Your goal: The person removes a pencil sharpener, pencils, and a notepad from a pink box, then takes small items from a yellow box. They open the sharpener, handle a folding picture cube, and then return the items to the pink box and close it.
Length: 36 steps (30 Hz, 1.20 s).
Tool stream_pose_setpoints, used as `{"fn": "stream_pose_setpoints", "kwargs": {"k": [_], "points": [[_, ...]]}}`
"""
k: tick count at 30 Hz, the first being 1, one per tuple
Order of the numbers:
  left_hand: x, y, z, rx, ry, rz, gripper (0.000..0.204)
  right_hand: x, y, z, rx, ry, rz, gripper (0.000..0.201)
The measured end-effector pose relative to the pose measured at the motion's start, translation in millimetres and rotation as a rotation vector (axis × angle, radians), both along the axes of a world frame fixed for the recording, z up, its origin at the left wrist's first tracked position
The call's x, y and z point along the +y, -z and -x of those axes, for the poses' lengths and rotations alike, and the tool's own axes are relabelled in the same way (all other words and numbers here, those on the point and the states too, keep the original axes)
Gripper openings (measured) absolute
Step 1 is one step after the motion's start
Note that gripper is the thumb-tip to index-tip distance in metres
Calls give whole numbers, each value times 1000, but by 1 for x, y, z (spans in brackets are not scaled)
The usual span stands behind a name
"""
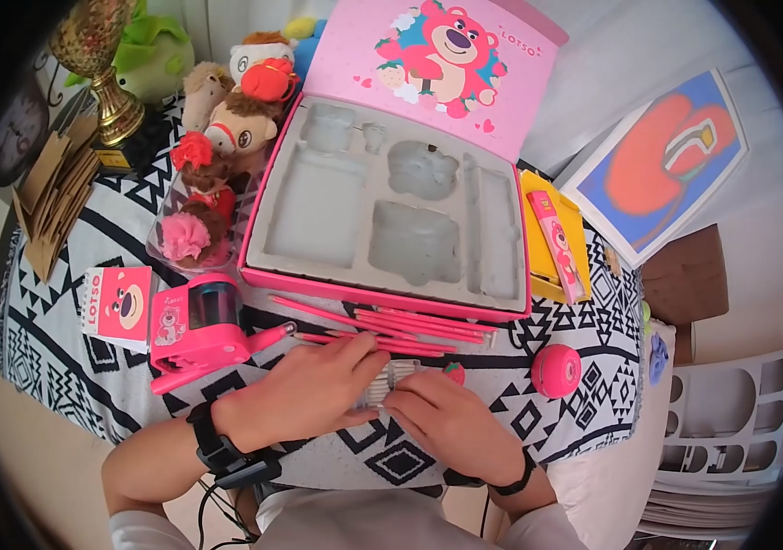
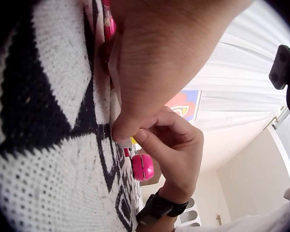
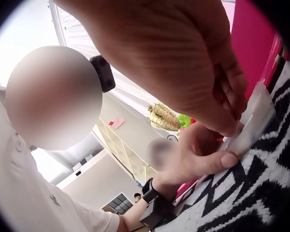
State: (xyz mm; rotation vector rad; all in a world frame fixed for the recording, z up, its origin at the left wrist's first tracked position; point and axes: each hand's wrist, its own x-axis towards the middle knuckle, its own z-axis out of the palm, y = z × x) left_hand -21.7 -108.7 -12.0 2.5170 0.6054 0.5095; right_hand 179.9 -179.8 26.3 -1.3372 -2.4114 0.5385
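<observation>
Between both hands, low over the patterned cloth, is a small clear pack [image 1: 398,371] of short white sticks. My left hand [image 1: 318,385] holds it from the left, fingers across its far side and thumb along its near side. At its near right edge the fingertips of my right hand [image 1: 456,426] pinch, thumb against forefinger. From the right wrist, the pack [image 3: 253,121] looks like thin translucent plastic beneath the fingers. Much of it is hidden by the hands. Just beyond lie several pink pencils [image 1: 391,325] and a red strawberry-shaped piece [image 1: 453,372].
A pink gift box [image 1: 387,298] with a moulded grey insert stands behind the pencils, lid raised. A pink sharpener [image 1: 199,325] with a crank and a notepad [image 1: 116,302] are at left. To the right are a round pink case [image 1: 556,370] and a yellow folder [image 1: 547,266].
</observation>
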Motion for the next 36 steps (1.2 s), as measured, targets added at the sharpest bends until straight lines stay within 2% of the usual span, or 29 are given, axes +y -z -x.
{"fn": "stream_pose_setpoints", "kwargs": {"k": [4, 13, 17, 20, 23, 25, 26, 28, 36], "points": [[0, 3, 0, 4, -4, -8, 60, 3, 2, 1, -31, -67, 31, 25], [1, 3, 0, 24, -1, 1, 63, 0, 3, 2, -25, -140, 74, 23], [0, 1, 0, 14, -5, 7, 62, 0, 1, -1, -11, -104, 88, 24], [1, 0, 0, 15, -3, 7, 61, 6, -13, -12, 73, -8, 60, 21], [1, 0, 0, 5, -2, -8, 60, 11, -26, -34, 78, 513, -32, 10], [1, 0, 0, 14, 2, 0, 60, 10, -24, -57, -10, 707, 31, 12], [1, 0, 0, 9, 2, -1, 60, 9, -21, -66, -14, 708, 28, 12], [1, 0, 0, 16, 0, -9, 59, 7, -12, -78, -139, 836, 16, 16], [1, -6, -1, 5, 7, 5, 58, 14, 8, -85, -121, 810, 37, 16]]}}
